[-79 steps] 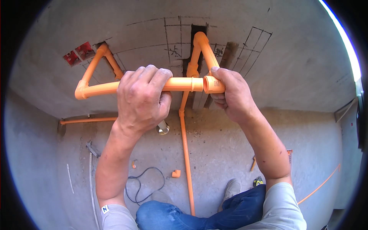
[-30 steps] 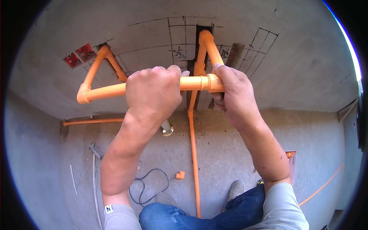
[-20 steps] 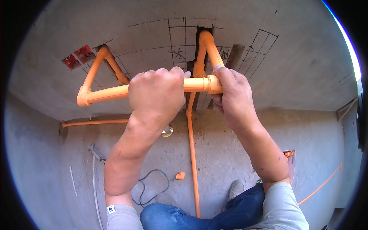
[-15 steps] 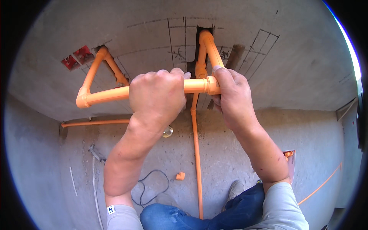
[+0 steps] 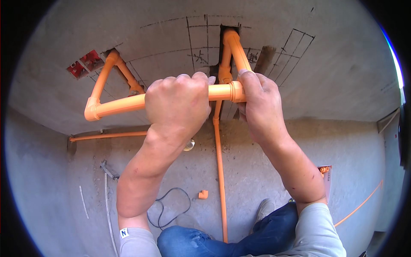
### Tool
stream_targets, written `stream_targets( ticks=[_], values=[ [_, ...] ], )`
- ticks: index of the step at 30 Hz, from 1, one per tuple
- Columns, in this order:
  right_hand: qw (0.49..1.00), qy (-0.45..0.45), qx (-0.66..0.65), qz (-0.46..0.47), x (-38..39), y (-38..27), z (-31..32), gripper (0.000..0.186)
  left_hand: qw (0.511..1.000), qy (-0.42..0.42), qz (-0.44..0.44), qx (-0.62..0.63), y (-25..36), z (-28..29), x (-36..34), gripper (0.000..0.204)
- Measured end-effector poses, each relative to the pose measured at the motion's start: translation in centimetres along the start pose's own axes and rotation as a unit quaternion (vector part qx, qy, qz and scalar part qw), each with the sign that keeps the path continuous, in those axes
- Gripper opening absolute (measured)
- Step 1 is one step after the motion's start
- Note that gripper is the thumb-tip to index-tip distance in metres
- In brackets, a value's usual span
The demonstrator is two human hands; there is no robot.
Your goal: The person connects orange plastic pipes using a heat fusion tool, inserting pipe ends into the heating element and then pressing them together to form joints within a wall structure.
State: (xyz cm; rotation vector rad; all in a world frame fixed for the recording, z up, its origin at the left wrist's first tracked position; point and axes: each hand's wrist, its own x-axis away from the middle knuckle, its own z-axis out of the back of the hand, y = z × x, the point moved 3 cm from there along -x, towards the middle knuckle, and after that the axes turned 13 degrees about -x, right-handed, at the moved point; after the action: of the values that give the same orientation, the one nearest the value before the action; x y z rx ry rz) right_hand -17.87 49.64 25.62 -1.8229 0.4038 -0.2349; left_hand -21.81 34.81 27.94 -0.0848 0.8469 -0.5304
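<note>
An orange plastic pipe (image 5: pixel 120 105) runs crosswise in front of the wall. My left hand (image 5: pixel 177 98) is closed in a fist around its middle. At the pipe's right end, my right hand (image 5: pixel 262 100) grips an orange elbow fitting (image 5: pixel 237 91), most of which the fingers hide. From there another orange pipe (image 5: pixel 238 51) leads back to a wall slot. The left end meets a second elbow (image 5: pixel 91 109), joined to a pipe (image 5: pixel 102 79) that goes back to a smaller wall opening.
Red junction boxes (image 5: pixel 85 64) sit in the wall at left. A long orange pipe (image 5: pixel 220 171) crosses the floor toward me. A loose orange elbow (image 5: pixel 203 195), a black cable (image 5: pixel 188 201) and a box of orange fittings (image 5: pixel 325 171) lie on the floor.
The right end of the crosswise pipe has risen slightly in the picture, with my right hand still gripping the elbow. My left hand keeps its grip. The view has shifted a little.
</note>
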Motion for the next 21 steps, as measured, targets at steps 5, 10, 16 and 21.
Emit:
stream_targets(
  ticks=[5, 10, 16, 21],
  values=[
    [1.0, 0.0, 0.007, -0.002, 0.01, 0.02, -0.07, 0.032, 1.0, -0.007, 0.003, -0.001, 0.09, 0.0, 0.12, 0.034],
    [1.0, 0.006, 0.006, -0.009, 0.07, 0.03, -0.08, 0.031, 1.0, 0.014, -0.001, 0.005, 0.08, -0.07, 0.04, 0.034],
    [1.0, 0.002, 0.011, 0.003, -0.16, 0.43, 0.06, 0.031, 1.0, -0.003, 0.002, 0.006, 0.19, -0.16, 0.04, 0.034],
    [1.0, 0.01, 0.019, -0.01, -0.08, -0.04, -0.12, 0.035, 1.0, 0.008, 0.003, 0.009, 0.04, -0.18, -0.06, 0.033]
  ],
)
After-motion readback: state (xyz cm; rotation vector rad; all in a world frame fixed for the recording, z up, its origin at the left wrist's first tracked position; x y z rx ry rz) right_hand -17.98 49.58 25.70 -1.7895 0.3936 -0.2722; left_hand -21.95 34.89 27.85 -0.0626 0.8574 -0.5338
